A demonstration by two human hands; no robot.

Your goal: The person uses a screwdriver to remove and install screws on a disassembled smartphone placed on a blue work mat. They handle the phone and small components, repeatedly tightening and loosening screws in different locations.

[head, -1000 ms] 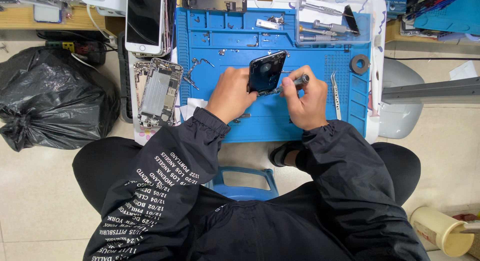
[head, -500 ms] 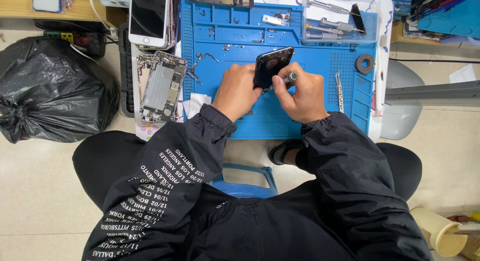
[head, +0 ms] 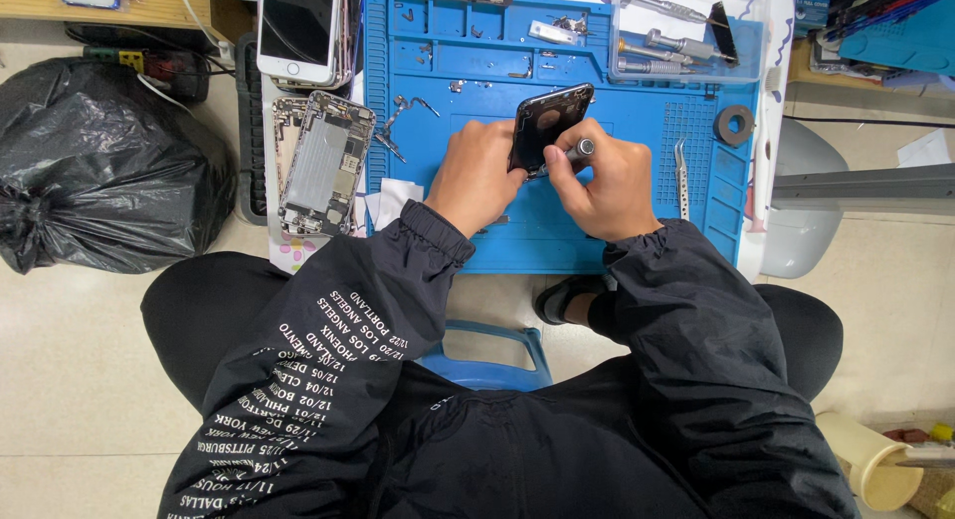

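Left hand point(head: 476, 177) grips one black phone point(head: 547, 126) and right hand point(head: 602, 176) one screwdriver point(head: 577, 150) mid-mat point(head: 537, 235); two more phones at the desk's left edge, screwdriver tip hidden

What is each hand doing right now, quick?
Left hand: closed on the black phone, holding it tilted over the blue mat.
Right hand: closed on a screwdriver at the phone's edge.

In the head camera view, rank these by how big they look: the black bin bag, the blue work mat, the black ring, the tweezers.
1. blue work mat
2. black bin bag
3. tweezers
4. black ring
The last two look close: tweezers longer, ring wider.
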